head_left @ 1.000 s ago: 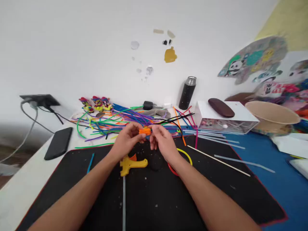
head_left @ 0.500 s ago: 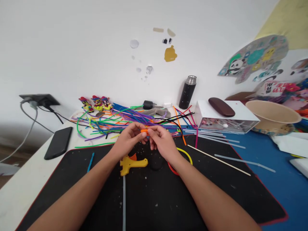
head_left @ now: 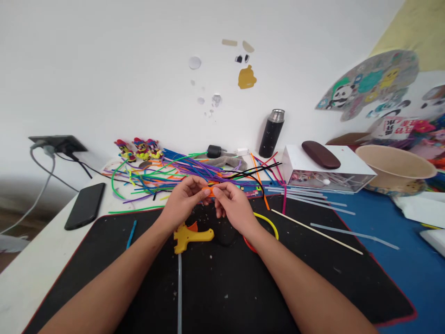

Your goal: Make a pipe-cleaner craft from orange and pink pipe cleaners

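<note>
Since your left hand (head_left: 181,203) and right hand (head_left: 237,207) both pinch the orange piece (head_left: 207,190) near the mat's (head_left: 229,278) far edge, squeeze lightly to avoid crushing it.

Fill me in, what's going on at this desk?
The left hand and right hand pinch a small orange piece between them, above the top of a black mat. A yellow glue gun lies on the mat. Behind the hands, colourful pipe cleaners are heaped.
</note>
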A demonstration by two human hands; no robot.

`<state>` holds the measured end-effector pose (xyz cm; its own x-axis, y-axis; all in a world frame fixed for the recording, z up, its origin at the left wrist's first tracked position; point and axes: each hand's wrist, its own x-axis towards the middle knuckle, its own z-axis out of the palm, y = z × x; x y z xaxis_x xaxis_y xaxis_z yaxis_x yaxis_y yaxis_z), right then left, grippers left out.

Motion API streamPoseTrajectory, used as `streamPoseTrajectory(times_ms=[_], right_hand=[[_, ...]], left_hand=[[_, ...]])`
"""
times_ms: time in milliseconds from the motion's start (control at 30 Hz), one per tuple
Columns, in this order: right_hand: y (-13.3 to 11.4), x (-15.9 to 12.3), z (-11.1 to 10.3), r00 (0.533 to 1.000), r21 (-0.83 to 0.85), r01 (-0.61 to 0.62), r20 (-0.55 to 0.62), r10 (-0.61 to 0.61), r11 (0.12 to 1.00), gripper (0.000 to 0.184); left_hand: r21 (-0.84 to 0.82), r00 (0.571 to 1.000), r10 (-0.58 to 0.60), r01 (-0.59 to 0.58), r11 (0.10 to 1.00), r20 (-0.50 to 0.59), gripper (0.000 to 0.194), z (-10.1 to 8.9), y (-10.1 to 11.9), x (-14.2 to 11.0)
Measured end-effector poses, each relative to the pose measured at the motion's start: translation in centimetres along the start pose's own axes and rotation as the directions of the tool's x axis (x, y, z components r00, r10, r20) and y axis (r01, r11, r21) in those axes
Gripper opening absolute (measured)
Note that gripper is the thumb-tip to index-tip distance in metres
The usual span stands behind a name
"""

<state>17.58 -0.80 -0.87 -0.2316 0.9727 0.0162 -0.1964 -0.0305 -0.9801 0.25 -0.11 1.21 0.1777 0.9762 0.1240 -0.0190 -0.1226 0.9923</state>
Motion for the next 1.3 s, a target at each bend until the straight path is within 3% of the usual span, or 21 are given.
streamPoseTrajectory(times_ms=[967, 1300], right_hand=[[0.6, -0.1, 0.3, 1.0, -0.024, 0.018, -0.01, -0.018, 1.0, 0.035], [0.4, 0.0, -0.3, 0.999, -0.018, 0.03, -0.035, -0.031, 0.999, 0.039]], left_hand=[[0.012, 0.996, -0.031, 0.032, 0.999, -0.079, 0.044, 0.4, -0.5, -0.2], [-0.151, 0.999, -0.04, 0.037, 0.988, -0.015, 0.054, 0.3, -1.7, 0.4]])
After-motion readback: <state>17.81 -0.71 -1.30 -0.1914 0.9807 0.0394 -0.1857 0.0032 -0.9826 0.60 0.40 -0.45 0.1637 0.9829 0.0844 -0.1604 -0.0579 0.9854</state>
